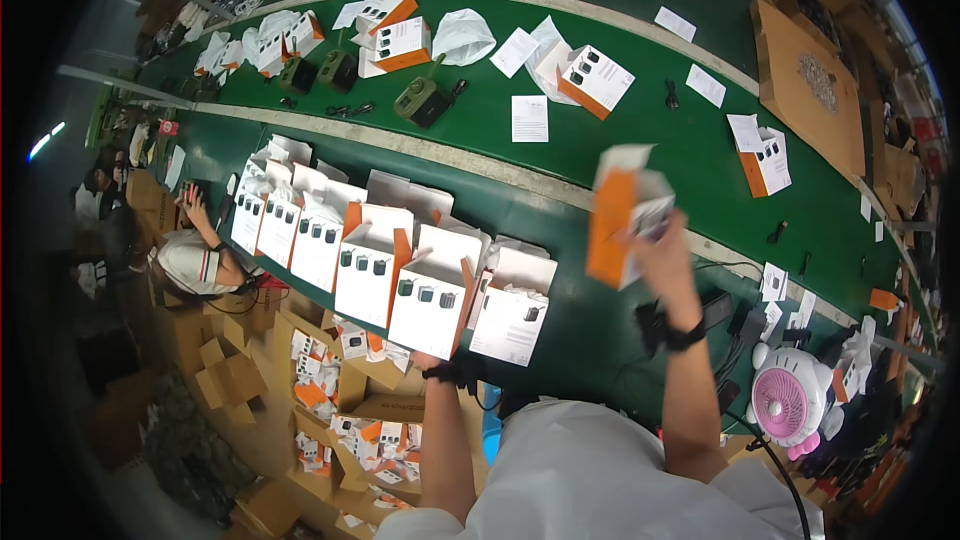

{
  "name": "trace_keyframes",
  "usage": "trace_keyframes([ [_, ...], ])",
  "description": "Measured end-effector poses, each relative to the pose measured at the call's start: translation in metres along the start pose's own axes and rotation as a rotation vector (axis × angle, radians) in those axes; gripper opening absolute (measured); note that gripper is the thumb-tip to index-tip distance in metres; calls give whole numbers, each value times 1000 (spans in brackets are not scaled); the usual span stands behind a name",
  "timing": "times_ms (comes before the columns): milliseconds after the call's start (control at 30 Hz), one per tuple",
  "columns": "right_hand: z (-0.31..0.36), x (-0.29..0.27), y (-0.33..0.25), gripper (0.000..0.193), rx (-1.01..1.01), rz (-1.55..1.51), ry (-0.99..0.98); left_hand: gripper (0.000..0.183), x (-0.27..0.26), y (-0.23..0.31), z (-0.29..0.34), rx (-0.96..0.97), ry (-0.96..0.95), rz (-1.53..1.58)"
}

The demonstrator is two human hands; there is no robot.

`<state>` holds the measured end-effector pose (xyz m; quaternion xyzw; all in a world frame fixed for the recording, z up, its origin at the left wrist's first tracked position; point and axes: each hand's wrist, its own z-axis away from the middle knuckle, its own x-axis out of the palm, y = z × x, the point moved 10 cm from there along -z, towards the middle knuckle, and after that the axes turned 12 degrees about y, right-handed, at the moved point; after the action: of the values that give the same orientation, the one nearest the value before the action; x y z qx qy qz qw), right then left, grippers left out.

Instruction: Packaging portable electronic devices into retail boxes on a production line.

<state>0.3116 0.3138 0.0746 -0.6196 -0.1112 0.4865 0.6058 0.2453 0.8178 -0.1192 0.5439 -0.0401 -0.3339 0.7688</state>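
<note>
My right hand [664,258] grips an orange and white carton [612,225] with its top flaps raised, held up over the right part of the bench. Slight blur softens the carton and the hand. My left hand [432,358] is low at the near edge of a white carton [425,310], its fingers mostly hidden by that carton. This carton stands upright with its top flaps up, in a row of similar cartons. Beside it are another white carton [362,275] on the left and one with white wrapping in its top [510,325] on the right.
A green conveyor belt [590,155] beyond carries cartons, leaflets, cables and a green device [422,100]. A pink and white fan [782,402] stands at the right. Large boxes of folded cartons [380,445] sit below left. Another person [195,262] works at the far left.
</note>
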Motion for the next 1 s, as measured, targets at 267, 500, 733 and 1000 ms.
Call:
trace_keyframes([
  [267,150,78,-8,105,22,321,-226,52,39,-2,19,-6,2,-61],
  [500,159,77,52,87,71,-75,-87,52,42,-9,27,-10,-44,-132],
  [733,166,161,71,70,371,-635,-375,52,63,-15,31,2,-297,-241],
  [1000,-38,-20,52,69,-28,-417,553,53,94,-29,52,46,-488,-342],
])
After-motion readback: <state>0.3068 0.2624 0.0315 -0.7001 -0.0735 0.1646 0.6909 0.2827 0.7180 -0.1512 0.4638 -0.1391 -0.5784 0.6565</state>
